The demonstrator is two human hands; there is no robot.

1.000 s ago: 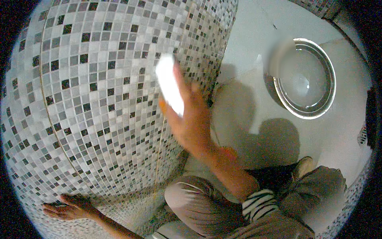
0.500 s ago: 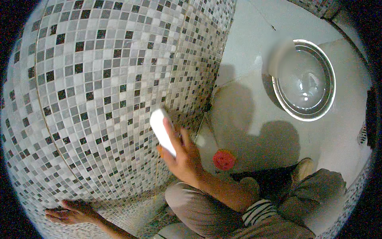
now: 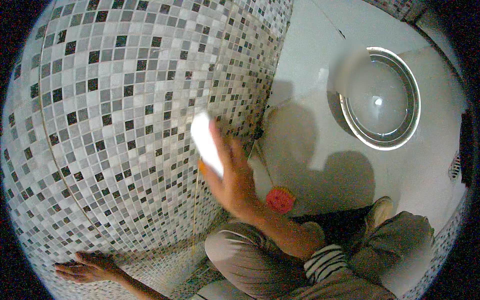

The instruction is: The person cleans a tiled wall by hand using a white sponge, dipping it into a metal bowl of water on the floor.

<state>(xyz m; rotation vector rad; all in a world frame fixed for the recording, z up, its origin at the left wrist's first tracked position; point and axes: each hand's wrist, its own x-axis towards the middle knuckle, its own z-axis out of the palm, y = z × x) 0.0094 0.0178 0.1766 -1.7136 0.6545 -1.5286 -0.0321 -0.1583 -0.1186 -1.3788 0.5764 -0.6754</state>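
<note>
Near the middle of the frame, the right hand (image 3: 235,177) is closed around a white block (image 3: 206,142), with the thumb and fingers hugging its sides. A bit of orange (image 3: 202,168) peeks out at its lower left edge. The white block is right by the wall (image 3: 135,115) of small white, gray and black tiles, but I cannot tell if it touches. At the lower left, the left hand (image 3: 92,267) is open, its fingers a little apart, resting on the tiles. A round metal bowl (image 3: 419,102) of cloudy water (image 3: 382,102) sits on the pale floor (image 3: 332,137) at the upper right. Below the middle, a round pink thing (image 3: 280,200) with a yellowish edge lies near the right forearm. A striped cuff (image 3: 325,262) shows at the lower right.
</note>
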